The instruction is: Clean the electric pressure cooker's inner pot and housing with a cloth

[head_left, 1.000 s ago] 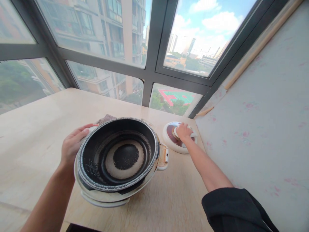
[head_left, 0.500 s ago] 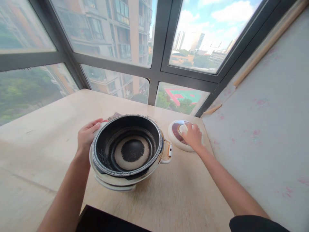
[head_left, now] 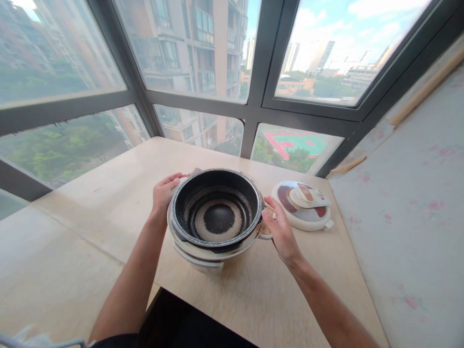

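Plywood tabletop: pale and smooth; wide bare stretch at frame left, front edge notched at bottom centre.
Left hand: grip clasped on the cooker's left rim.
Rice cooker: frame centre, round, lidless; scorched black bowl, stained cream shell.
Right hand: grip closed over its right handle.
Lid: white, domed, lying just right, apart.

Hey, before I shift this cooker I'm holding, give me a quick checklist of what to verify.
1. Left hand on the electric cooker, left rim: ok.
2. Right hand grip on its side handle: ok.
3. Lid off, lying apart on the table to the right: ok.
4. Inner pot clean: not ok, worn and stained bottom.
5. Power cord free: cannot tell, none in view.
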Demonstrator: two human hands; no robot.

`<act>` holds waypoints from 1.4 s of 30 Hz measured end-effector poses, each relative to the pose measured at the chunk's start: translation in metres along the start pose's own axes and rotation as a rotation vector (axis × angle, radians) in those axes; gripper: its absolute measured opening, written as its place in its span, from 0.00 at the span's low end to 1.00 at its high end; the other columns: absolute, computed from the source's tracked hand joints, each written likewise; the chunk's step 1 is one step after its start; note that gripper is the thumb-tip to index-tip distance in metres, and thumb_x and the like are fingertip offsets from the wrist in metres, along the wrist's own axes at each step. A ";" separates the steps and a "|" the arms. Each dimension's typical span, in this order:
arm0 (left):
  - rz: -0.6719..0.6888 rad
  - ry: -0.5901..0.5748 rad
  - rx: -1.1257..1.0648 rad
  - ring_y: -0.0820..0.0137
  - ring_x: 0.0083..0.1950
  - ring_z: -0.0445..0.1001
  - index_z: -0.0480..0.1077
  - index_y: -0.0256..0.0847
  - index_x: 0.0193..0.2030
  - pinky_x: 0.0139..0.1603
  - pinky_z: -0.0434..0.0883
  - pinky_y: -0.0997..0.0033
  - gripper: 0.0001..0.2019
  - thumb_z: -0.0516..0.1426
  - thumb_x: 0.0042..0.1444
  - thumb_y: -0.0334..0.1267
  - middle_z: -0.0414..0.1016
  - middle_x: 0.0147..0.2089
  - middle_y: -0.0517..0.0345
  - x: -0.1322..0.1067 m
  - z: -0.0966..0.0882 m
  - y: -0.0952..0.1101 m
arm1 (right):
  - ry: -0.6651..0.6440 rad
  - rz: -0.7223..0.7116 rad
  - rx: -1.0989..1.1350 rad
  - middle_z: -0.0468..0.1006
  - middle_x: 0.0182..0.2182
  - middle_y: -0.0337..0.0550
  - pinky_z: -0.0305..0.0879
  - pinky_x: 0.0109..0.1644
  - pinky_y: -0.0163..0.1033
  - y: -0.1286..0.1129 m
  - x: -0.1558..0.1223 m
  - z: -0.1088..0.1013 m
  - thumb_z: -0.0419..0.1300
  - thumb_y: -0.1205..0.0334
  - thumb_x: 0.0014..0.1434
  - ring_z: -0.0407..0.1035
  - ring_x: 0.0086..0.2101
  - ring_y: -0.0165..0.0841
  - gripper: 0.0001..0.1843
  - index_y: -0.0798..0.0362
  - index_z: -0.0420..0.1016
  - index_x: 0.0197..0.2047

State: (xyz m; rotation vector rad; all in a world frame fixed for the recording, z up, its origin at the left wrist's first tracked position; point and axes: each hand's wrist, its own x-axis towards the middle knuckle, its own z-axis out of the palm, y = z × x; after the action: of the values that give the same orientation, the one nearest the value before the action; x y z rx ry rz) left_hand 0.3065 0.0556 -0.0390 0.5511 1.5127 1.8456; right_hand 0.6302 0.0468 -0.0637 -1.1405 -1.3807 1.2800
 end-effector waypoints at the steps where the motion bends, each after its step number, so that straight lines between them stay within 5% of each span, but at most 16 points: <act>1: 0.001 -0.003 -0.002 0.71 0.38 0.78 0.78 0.33 0.41 0.45 0.74 0.73 0.16 0.64 0.43 0.31 0.82 0.43 0.49 0.001 -0.001 -0.001 | 0.005 -0.002 0.002 0.60 0.69 0.53 0.44 0.74 0.52 0.001 0.003 0.000 0.60 0.32 0.57 0.52 0.69 0.45 0.45 0.54 0.60 0.67; 8: 0.033 -0.095 0.263 0.70 0.32 0.73 0.79 0.33 0.42 0.35 0.69 0.72 0.21 0.66 0.39 0.42 0.81 0.36 0.52 0.002 -0.010 0.011 | -0.060 -0.002 0.011 0.68 0.64 0.51 0.52 0.71 0.57 0.005 0.013 -0.003 0.61 0.33 0.58 0.61 0.64 0.47 0.39 0.50 0.66 0.63; 14: 0.359 -0.121 0.719 0.61 0.47 0.77 0.82 0.38 0.37 0.49 0.70 0.66 0.17 0.59 0.50 0.48 0.82 0.43 0.50 -0.014 -0.022 0.051 | -0.014 -0.145 -0.179 0.71 0.61 0.53 0.57 0.69 0.55 0.000 0.020 -0.019 0.63 0.38 0.56 0.64 0.62 0.46 0.34 0.53 0.72 0.58; 18: 0.044 -0.340 0.688 0.64 0.33 0.76 0.80 0.34 0.37 0.32 0.71 0.68 0.16 0.63 0.45 0.44 0.79 0.35 0.49 -0.024 -0.023 0.078 | -0.063 -0.180 -0.274 0.79 0.50 0.52 0.66 0.61 0.54 -0.025 0.030 -0.028 0.63 0.41 0.56 0.73 0.51 0.45 0.27 0.53 0.79 0.50; 22: -0.200 -0.374 0.437 0.64 0.32 0.78 0.78 0.30 0.38 0.38 0.77 0.64 0.16 0.67 0.42 0.37 0.79 0.35 0.45 -0.024 -0.023 0.093 | -0.228 0.005 -0.252 0.82 0.44 0.51 0.71 0.54 0.49 -0.057 0.046 -0.035 0.68 0.44 0.51 0.76 0.46 0.44 0.32 0.55 0.79 0.53; 29: -0.333 -0.458 0.452 0.65 0.31 0.77 0.79 0.27 0.34 0.36 0.78 0.69 0.12 0.70 0.43 0.33 0.78 0.33 0.41 -0.023 -0.025 0.094 | -0.454 0.309 -0.053 0.82 0.40 0.52 0.75 0.41 0.35 -0.087 0.065 -0.040 0.73 0.54 0.51 0.76 0.36 0.34 0.21 0.58 0.83 0.45; 42: -0.529 -0.406 0.357 0.67 0.27 0.74 0.76 0.27 0.27 0.29 0.78 0.70 0.03 0.62 0.50 0.26 0.75 0.28 0.42 -0.026 -0.022 0.099 | -0.404 0.507 0.142 0.83 0.38 0.55 0.79 0.44 0.38 -0.093 0.068 -0.032 0.66 0.70 0.56 0.78 0.36 0.36 0.04 0.61 0.82 0.35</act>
State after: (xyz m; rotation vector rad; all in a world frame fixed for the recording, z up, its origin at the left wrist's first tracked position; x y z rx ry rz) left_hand 0.2851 0.0124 0.0536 0.5770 1.5237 1.0013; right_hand 0.6468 0.1156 0.0325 -1.2201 -1.2928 2.0279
